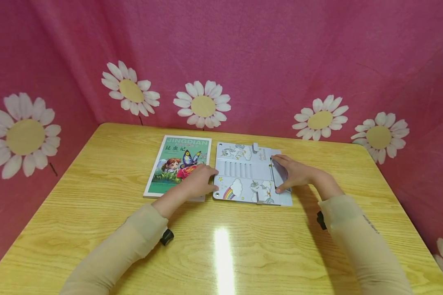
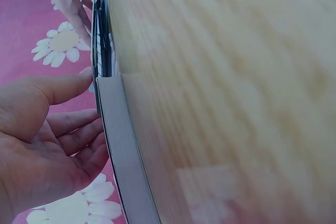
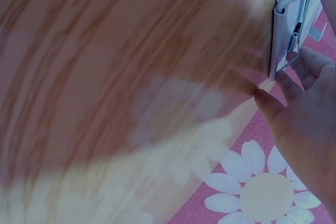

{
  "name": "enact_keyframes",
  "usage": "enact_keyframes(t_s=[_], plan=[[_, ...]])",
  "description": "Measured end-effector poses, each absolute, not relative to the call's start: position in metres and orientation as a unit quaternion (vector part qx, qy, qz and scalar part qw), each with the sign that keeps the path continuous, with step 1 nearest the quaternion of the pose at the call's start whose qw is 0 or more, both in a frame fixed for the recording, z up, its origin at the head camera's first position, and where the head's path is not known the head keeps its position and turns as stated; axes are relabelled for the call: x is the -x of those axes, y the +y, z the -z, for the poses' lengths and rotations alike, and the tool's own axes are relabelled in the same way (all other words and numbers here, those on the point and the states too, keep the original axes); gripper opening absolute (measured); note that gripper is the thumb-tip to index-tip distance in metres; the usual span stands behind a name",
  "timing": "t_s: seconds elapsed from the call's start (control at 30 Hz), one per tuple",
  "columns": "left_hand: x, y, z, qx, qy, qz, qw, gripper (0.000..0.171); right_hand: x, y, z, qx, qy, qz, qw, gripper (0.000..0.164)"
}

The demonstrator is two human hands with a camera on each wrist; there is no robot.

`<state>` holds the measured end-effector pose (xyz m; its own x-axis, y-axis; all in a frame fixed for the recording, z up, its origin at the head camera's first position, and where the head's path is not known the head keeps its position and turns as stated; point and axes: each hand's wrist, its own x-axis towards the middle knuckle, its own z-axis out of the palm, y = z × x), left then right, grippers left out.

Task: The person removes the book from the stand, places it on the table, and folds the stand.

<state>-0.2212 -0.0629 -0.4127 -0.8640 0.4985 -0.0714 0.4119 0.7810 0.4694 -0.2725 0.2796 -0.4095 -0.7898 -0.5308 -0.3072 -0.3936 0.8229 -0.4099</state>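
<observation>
A pale blue book stand (image 1: 233, 169) printed with unicorns, a rainbow and clouds lies on the table in the head view. At its left edge is my left hand (image 1: 197, 181), its thumb and fingers apart and the tips touching the edge. My right hand (image 1: 299, 174) holds the stand's right end, thumb at the near side and fingers at the far side of a tilted plate (image 1: 279, 174). Bent wire and the stand's edge (image 3: 281, 40) show by the right fingers in the right wrist view. The underside is hidden.
A green-covered book (image 1: 162, 180) with a butterfly and a child on its cover lies left of the stand, under my left forearm and hand. The wooden table (image 1: 266, 254) meets a pink flowered cloth (image 1: 251, 61) at its back and sides.
</observation>
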Motion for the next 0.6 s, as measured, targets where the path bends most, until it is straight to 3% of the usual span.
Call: enact_keyframes(t_s=[0.6], plan=[[0.2151,-0.055,0.4074,-0.212,0.945,-0.233,0.087,0.047,0.273,0.2771,0.4111,0.243,0.93,0.166,0.221,0.121]])
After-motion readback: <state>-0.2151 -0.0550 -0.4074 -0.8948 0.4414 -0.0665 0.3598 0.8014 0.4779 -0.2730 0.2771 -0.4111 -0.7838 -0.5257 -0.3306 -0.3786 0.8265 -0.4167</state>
